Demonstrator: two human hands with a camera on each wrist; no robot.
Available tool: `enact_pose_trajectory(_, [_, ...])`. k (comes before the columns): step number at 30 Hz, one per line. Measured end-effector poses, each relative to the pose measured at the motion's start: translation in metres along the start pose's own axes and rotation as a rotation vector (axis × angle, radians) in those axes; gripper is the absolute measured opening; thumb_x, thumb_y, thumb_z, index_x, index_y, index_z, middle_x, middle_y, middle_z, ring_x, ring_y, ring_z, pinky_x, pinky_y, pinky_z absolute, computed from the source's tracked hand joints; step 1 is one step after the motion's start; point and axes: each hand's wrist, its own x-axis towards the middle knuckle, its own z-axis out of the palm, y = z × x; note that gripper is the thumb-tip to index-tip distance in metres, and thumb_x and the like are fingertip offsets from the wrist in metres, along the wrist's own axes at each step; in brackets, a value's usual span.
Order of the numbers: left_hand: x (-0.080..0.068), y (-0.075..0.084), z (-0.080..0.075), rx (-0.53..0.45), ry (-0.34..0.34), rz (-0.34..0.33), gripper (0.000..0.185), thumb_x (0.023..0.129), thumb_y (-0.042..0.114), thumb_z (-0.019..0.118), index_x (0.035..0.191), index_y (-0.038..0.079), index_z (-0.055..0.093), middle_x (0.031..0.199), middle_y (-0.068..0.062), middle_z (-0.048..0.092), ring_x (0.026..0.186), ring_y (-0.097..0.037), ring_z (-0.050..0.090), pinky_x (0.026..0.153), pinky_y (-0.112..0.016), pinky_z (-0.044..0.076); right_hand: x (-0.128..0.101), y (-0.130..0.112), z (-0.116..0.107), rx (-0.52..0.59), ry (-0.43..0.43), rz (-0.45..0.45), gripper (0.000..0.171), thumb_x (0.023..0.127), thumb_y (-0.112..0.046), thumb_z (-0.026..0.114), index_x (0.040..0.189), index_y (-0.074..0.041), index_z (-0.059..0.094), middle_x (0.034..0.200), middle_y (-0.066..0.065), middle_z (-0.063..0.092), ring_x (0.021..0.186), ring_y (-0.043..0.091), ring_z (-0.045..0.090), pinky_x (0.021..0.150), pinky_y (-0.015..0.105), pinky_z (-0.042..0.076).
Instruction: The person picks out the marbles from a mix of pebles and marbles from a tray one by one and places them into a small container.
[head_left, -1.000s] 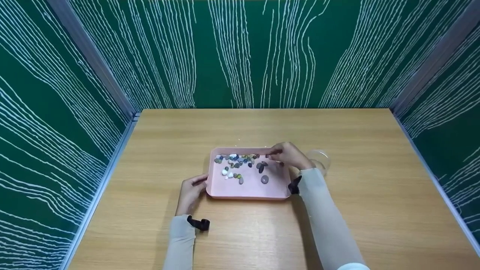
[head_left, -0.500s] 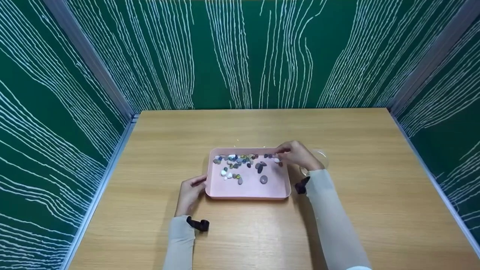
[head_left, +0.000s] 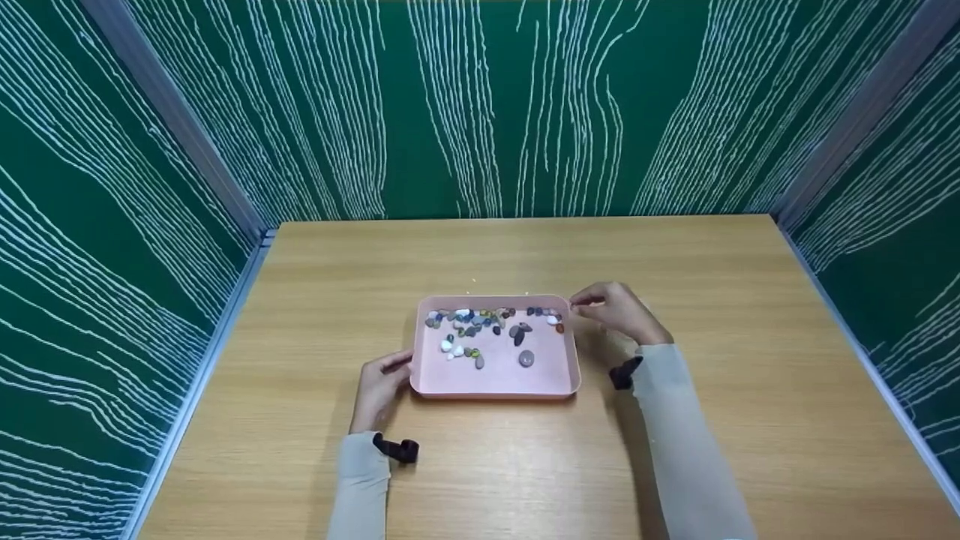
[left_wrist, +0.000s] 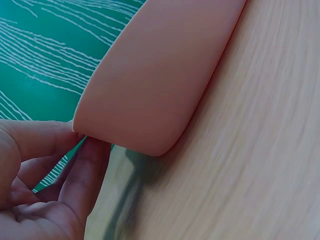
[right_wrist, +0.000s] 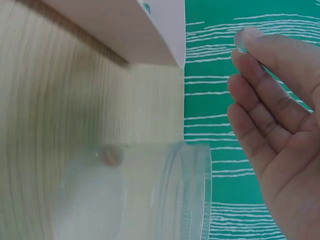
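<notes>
A pink rectangular tray (head_left: 502, 379) lies on the table, holding several pebbles and glass stones. Most of these colourful stones (head_left: 480, 320) lie along its far side; dark pebbles (head_left: 518, 339) and white pebbles (head_left: 447, 346) sit nearer the middle. At the tray's left side my left hand (head_left: 381, 386) grips its edge between thumb and fingers, as the left wrist view shows. My right hand (head_left: 619, 311) is just off the tray's far right corner. In the right wrist view, its thumb and index finger pinch a small clear glass stone (right_wrist: 240, 41); the other fingers are loosely bent.
Below the right hand stands a clear round container (right_wrist: 192, 195) with a reddish-brown stone (right_wrist: 113, 156) seen at it; in the head view the hand and forearm mostly cover it. Small pale specks (head_left: 473, 280) lie behind the tray. Green walls (head_left: 517, 112) enclose the table (head_left: 495, 465).
My right hand has moved right, from over the tray's far right part to outside its edge, taking the glass stone along. The left hand keeps its place on the tray.
</notes>
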Motion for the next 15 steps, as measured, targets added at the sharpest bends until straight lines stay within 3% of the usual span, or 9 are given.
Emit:
enact_pose_trajectory(8, [-0.002, -0.002, 0.000, -0.022, -0.016, 0.025, 0.035, 0.087, -0.010, 0.057, 0.121, -0.013, 0.059, 0.124, -0.029, 0.059, 0.092, -0.012, 0.062, 0.074, -0.019, 0.054, -0.009, 0.015, -0.006, -0.017, 0.053, -0.075, 0.021, 0.091, -0.014, 0.064, 0.111, -0.011, 0.071, 0.115, 0.011, 0.066, 0.108, 0.028, 0.059, 0.092, 0.044, 0.054])
enact_pose_trajectory(15, [-0.002, 0.000, 0.000, -0.001, -0.001, 0.015, 0.035, 0.087, -0.009, 0.058, 0.121, -0.012, 0.059, 0.126, -0.029, 0.058, 0.094, -0.014, 0.063, 0.077, -0.021, 0.056, -0.015, 0.024, -0.014, 0.006, 0.052, -0.030, 0.022, 0.092, -0.019, 0.064, 0.112, -0.013, 0.070, 0.118, 0.011, 0.064, 0.108, 0.028, 0.057, 0.094, 0.044, 0.052])
